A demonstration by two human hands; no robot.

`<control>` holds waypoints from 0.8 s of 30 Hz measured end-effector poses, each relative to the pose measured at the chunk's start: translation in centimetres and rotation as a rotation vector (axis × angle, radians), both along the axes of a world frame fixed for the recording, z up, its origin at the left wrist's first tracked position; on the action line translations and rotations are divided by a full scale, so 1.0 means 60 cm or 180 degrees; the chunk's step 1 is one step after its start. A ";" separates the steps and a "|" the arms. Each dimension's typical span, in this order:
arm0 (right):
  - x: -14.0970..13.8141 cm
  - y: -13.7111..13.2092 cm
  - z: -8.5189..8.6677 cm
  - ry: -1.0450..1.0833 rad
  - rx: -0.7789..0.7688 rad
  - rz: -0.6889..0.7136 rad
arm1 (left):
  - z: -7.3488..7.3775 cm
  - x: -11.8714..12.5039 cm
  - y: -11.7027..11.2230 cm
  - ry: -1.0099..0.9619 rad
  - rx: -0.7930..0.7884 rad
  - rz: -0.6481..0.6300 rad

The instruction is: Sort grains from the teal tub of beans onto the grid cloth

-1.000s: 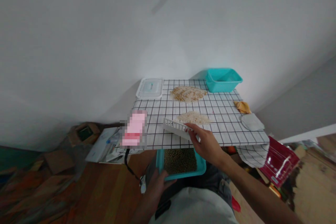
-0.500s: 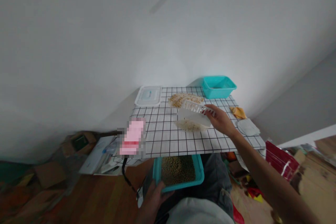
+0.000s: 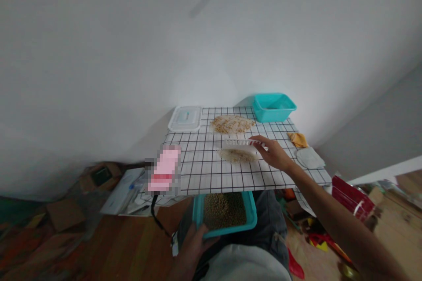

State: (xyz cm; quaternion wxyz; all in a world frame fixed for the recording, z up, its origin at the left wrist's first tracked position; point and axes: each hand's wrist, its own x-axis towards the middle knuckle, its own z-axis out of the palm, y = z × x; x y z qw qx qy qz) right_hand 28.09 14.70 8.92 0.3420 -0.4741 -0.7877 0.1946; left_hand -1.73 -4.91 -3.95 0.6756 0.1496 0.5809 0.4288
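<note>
My right hand (image 3: 272, 153) is closed on the right end of a white slotted plastic tray (image 3: 240, 142), held over the table and now seen nearly edge-on. Just in front of it, on the checked cloth, lies a pile of pale grains (image 3: 238, 156). A wider patch of tan and whitish grains (image 3: 232, 124) spreads behind it. Below the table's front edge, my left hand (image 3: 194, 241) grips the near left corner of a turquoise bin (image 3: 231, 231) at my lap. Inside that bin are many greenish-tan beans (image 3: 224, 210). The left fingers are partly hidden and dim.
A second turquoise bin (image 3: 274, 110) stands at the back right, and a white lid (image 3: 185, 118) lies at the back left. Along the right edge are a yellow cloth (image 3: 298, 139) and a white pad (image 3: 310, 158). A blurred pink object (image 3: 165, 169) sits at the left edge.
The slotted tray has tilted from showing its broad face to nearly edge-on, with my right hand turning slightly. My left hand and its bin have stayed about the same.
</note>
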 end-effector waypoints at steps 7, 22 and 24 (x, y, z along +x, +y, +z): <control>0.017 -0.028 0.021 -0.0039 0.0107 -0.0289 | 0.012 0.007 0.003 -0.0091 0.0116 -0.0238; 0.012 -0.047 0.010 0.0020 0.0104 -0.0370 | 0.063 0.046 0.015 0.0103 -0.0265 0.0024; 0.012 -0.041 0.009 -0.0012 0.0118 -0.0415 | 0.060 0.046 0.013 0.0113 -0.0270 0.0044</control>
